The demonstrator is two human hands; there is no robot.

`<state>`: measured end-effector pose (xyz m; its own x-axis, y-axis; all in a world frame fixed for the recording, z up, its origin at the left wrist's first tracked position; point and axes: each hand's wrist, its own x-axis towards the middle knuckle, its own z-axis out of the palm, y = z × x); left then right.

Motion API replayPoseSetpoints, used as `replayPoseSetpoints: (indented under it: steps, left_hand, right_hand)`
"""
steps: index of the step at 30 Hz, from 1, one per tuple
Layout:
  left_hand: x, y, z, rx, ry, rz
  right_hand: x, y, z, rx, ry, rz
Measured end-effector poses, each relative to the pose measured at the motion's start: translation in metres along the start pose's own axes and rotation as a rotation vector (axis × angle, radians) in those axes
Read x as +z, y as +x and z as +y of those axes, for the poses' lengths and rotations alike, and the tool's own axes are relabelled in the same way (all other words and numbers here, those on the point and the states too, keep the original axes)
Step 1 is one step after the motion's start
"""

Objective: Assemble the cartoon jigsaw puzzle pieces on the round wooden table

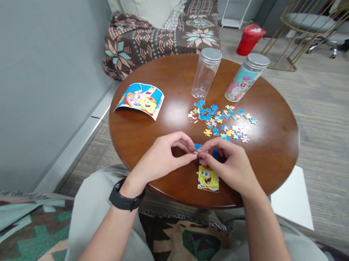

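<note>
A partly joined jigsaw puzzle with a yellow cartoon face lies near the front of the round table. My left hand, wearing a black wristband, is closed in a pinch at the puzzle's upper left edge. From the other side, my right hand reaches over the puzzle, its thumb and fingers pinched together too. The fingertips of both hands meet at a small puzzle piece, mostly covered by them. Loose puzzle pieces are scattered just beyond my hands. Part of the joined puzzle is hidden under my right hand.
On the brown table stand a clear jar with a silver lid and a printed jar. A curved picture sheet rests at the left. Beyond are a covered sofa, a red bin and a gold-wire chair.
</note>
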<state>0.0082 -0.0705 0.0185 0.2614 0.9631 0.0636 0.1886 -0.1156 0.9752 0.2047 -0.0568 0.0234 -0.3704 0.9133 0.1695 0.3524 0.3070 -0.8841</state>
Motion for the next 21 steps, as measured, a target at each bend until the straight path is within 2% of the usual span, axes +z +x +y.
replayPoseSetpoints:
  steps: [8, 13, 21]
  left_hand:
    - [-0.001, 0.001, 0.001, 0.03, 0.124, -0.024]
    - [0.0, 0.0, 0.007, 0.046, 0.231, -0.044]
    - [0.005, 0.0, 0.01, 0.079, 0.38, -0.099]
  right_hand:
    - [-0.001, 0.001, 0.001, -0.072, 0.005, -0.011]
    - [-0.001, 0.001, 0.005, -0.016, 0.039, 0.01]
    - [0.0, 0.002, 0.009, 0.011, -0.073, 0.039]
